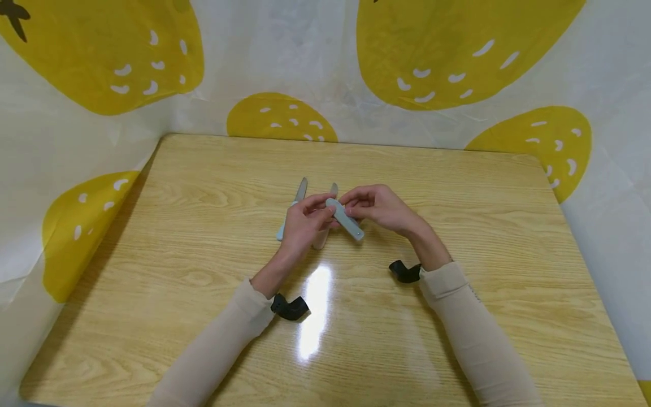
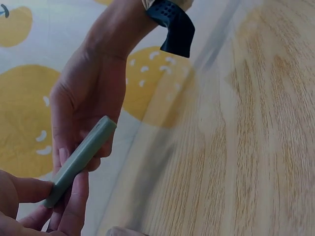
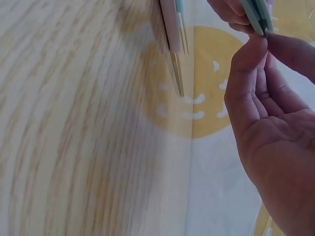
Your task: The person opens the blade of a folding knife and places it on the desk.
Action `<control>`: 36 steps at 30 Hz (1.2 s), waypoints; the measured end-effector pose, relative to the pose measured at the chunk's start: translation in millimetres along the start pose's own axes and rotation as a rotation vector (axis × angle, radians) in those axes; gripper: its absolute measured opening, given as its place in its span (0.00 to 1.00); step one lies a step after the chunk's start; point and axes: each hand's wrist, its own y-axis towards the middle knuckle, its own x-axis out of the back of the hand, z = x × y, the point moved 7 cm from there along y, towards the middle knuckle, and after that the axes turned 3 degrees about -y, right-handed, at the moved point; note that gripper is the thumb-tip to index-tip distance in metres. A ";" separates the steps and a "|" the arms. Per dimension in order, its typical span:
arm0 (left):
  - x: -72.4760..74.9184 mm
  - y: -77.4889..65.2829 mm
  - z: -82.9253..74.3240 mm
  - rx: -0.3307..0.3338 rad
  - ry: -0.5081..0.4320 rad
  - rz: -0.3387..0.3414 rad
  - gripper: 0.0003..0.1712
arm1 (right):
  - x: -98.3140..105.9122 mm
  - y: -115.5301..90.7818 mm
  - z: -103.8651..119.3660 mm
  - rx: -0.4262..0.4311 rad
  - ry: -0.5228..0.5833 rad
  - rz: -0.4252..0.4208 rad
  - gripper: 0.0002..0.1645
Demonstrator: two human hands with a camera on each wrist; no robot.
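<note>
A folding knife with a grey-green handle [image 1: 350, 225] is held up above the table between both hands. My left hand [image 1: 301, 225] grips it at its upper end, thumb on the handle's face. From the other side my right hand [image 1: 390, 210] pinches the same knife; in the right wrist view thumb and forefinger meet at a dark strip by the handle's end [image 3: 255, 14]. Most of the blade is hidden. Beneath and beside the left hand lie two opened folding knives, one with a light blue handle [image 1: 280, 233], the other pink [image 1: 320, 243] and partly covered.
The wood-grain table [image 1: 203, 339] is bordered by a white cloth with yellow fruit prints [image 1: 285, 34] at the back and sides. Black curved pieces [image 1: 290, 308] sit at both wrists, next to beige sleeves [image 1: 218, 339]. A bright reflection crosses the tabletop.
</note>
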 end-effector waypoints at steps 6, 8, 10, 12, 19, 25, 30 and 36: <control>0.7 -0.5 -0.1 -0.013 -0.023 -0.023 0.17 | 4.6 -2.7 1.0 -0.001 -0.003 -0.037 0.16; 1.0 -0.5 -0.6 -0.019 -0.029 -0.024 0.16 | 5.4 -3.7 1.4 0.001 -0.001 -0.046 0.16; 0.9 -0.5 -1.1 -0.023 -0.026 -0.025 0.16 | 6.0 -3.9 0.8 0.005 0.002 -0.051 0.17; 1.3 -0.8 -1.8 -0.024 -0.027 -0.033 0.17 | 6.8 -4.1 0.5 0.006 0.008 -0.062 0.16; 4.4 -1.6 -2.0 -0.033 -0.046 -0.070 0.20 | 11.2 -3.9 -5.0 0.002 0.077 -0.108 0.16; 5.2 -2.0 -0.8 -0.028 -0.046 -0.070 0.19 | 8.9 -3.6 -8.7 0.005 0.141 -0.068 0.18; 5.5 -3.0 -1.0 -0.027 -0.019 -0.051 0.19 | 6.8 -2.8 -6.6 0.031 0.129 -0.041 0.23; 5.7 -5.1 -1.7 -0.029 -0.015 -0.030 0.19 | 7.2 -3.3 -2.8 0.030 0.108 -0.068 0.22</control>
